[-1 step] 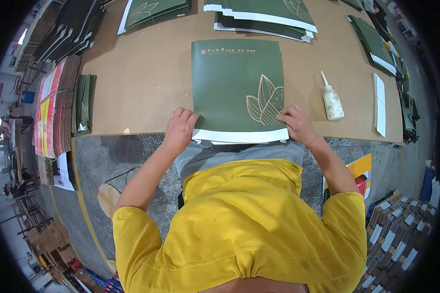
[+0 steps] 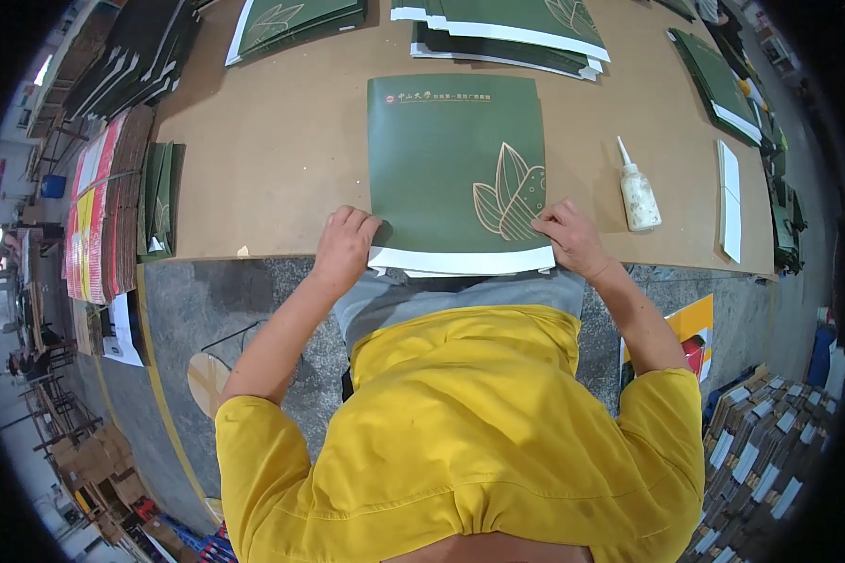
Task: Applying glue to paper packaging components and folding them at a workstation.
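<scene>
A flat green paper bag (image 2: 441,169) with gold leaf line art and a white strip along its near edge lies before me, that edge slightly past the table's front edge. My left hand (image 2: 345,246) grips its near left corner, fingers curled over the top and thumb out of sight. At the near right corner, my right hand (image 2: 573,236) pinches the side edge beside the leaf print. White folded layers show beneath the near edge. To the right of the bag stands or lies a translucent squeeze bottle (image 2: 639,199) with a pointed white nozzle and whitish contents.
Stacks of similar green bags (image 2: 526,21) sit at the table's far side, with more at far right (image 2: 718,84). A white card strip (image 2: 729,202) lies near the right edge. At left are a tied bundle (image 2: 108,206) and dark folded pieces (image 2: 131,61). The brown tabletop (image 2: 253,188) has small white specks.
</scene>
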Motion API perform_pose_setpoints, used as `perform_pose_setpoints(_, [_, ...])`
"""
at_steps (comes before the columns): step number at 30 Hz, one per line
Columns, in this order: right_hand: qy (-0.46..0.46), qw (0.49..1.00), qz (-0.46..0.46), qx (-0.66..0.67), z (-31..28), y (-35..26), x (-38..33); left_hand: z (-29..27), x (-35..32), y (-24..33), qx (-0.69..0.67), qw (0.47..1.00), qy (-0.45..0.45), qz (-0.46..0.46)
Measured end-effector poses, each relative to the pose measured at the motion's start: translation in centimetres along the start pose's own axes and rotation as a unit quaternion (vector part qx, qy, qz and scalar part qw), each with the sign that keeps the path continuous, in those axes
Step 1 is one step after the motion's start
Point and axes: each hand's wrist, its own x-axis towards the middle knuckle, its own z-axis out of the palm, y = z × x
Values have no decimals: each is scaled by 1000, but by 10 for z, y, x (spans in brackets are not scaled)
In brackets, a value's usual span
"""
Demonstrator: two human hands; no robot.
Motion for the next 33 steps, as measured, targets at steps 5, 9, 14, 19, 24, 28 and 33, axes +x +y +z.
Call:
perform_pose_setpoints(5, [-18, 1000, 3, 17, -9, 4, 2, -2, 5, -10, -33, 998, -46, -3])
perform_pose_setpoints(9, [-72, 994, 46, 61, -15, 12, 7, -6, 16, -18, -120, 989, -71, -39])
perform_pose_setpoints(14, [-150, 840, 433, 291, -18, 22, 36, 8, 26, -38, -265, 931, -140, -208])
perform_pose_setpoints(19, [-166, 818, 433, 341, -32, 19, 52, 9, 24, -32, -185, 953, -134, -198])
perform_pose_setpoints(24, [-168, 801, 479, 318, -42, 4, 63, 10, 25, -26, -97, 965, -108, -220])
perform_pose_setpoints(28, [-161, 852, 437, 239, -50, 11, 62, 2, 29, -18, -83, 968, -142, -189])
perform_pose_setpoints(33, [39, 967, 112, 224, -41, -93, 138, 5, 23, -17, -55, 978, -109, -168])
